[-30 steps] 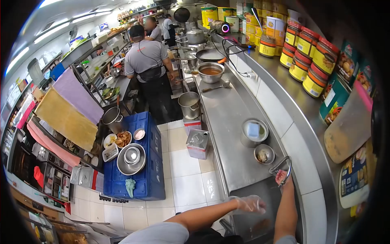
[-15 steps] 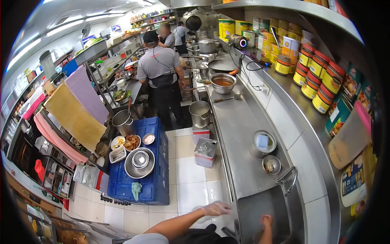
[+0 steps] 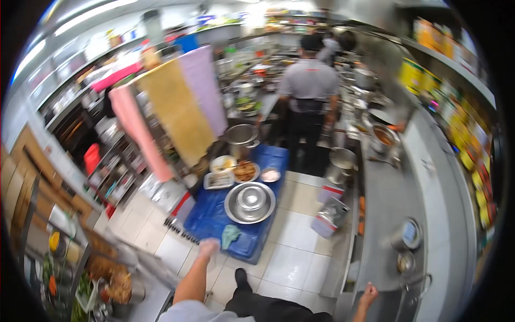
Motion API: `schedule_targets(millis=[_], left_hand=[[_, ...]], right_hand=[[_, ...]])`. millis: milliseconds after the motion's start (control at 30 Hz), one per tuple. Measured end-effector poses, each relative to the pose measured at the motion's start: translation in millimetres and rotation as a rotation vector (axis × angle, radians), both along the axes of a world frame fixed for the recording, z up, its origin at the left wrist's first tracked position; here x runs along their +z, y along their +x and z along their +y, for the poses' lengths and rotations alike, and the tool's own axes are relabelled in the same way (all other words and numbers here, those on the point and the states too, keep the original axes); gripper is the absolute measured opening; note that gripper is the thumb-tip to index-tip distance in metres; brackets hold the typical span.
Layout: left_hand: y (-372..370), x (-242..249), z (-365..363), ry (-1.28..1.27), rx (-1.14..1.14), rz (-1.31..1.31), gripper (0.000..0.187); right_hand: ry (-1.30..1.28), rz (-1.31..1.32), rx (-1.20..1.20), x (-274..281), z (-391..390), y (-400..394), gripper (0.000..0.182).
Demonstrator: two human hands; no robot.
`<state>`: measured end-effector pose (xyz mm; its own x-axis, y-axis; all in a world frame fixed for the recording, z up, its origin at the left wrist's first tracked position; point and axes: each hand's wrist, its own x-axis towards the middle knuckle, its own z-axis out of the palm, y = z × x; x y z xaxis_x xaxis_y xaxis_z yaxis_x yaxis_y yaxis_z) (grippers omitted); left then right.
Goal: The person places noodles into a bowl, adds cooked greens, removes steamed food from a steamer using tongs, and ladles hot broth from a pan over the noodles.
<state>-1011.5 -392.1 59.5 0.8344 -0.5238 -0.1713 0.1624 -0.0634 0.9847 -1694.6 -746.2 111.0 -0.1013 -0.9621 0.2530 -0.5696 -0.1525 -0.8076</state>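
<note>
My left hand (image 3: 209, 248), in a clear plastic glove, reaches to the near edge of a blue plastic bin (image 3: 206, 225), next to a crumpled green cloth (image 3: 230, 236). Blur hides how its fingers lie. On the bin stand a wide steel bowl (image 3: 232, 208) with smaller bowls inside, a bowl of brown food pieces (image 3: 245, 171), a white tray (image 3: 219, 180) and a small bowl of pale pink stuff (image 3: 270, 175). Over by the sink (image 3: 383, 308), my right hand (image 3: 370, 292) has its fingers curled in, with nothing visible in them.
A steel pot with a blue block (image 3: 410, 232), a small bowl (image 3: 406, 262) and a tap (image 3: 426, 284) are along the right counter. Square tins (image 3: 330, 217) stand on the tiled floor. A co-worker (image 3: 310, 80) faces away farther up the aisle. Cloths (image 3: 179, 107) hang at left.
The view has swung left and blurred. My left hand has moved from beside the counter edge across to the blue bin. My right hand stays near the sink.
</note>
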Motion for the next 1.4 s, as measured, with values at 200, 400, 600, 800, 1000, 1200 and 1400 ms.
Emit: schedule_targets(millis=[200, 400, 600, 800, 1000, 1200, 1400], left_hand=[[223.6, 109.1, -6.2, 0.158, 0.492, -0.176, 0.021], [369.3, 243.0, -18.0, 0.37, 0.681, -0.434, 0.051], [449.6, 316.6, -57.6, 0.96, 0.602, -0.253, 0.092], [533.1, 207.8, -56.0, 0.752, 0.75, -1.003, 0.061], [431.8, 303.5, -9.8, 0.026, 0.329, -0.515, 0.034], [330.0, 373.1, -2.5, -0.874, 0.274, -0.263, 0.04], [334.4, 334.1, -32.9, -0.916, 0.098, -0.439, 0.062]], right_hand=[[0.031, -0.106, 0.212, 60.9, -20.0, 198.9, 0.048], [0.089, -0.053, 0.609, 100.0, 8.0, 453.0, 0.032], [0.118, -0.113, 1.027, 191.0, 72.3, 663.6, 0.03], [0.076, -0.11, 1.34, 242.3, 106.9, 793.6, 0.036], [0.116, -0.248, 1.418, 251.1, 140.8, 890.6, 0.027], [0.388, -0.429, 1.616, 271.7, 202.4, 977.0, 0.054], [0.747, -0.696, 1.701, 285.3, 268.3, 998.9, 0.065]])
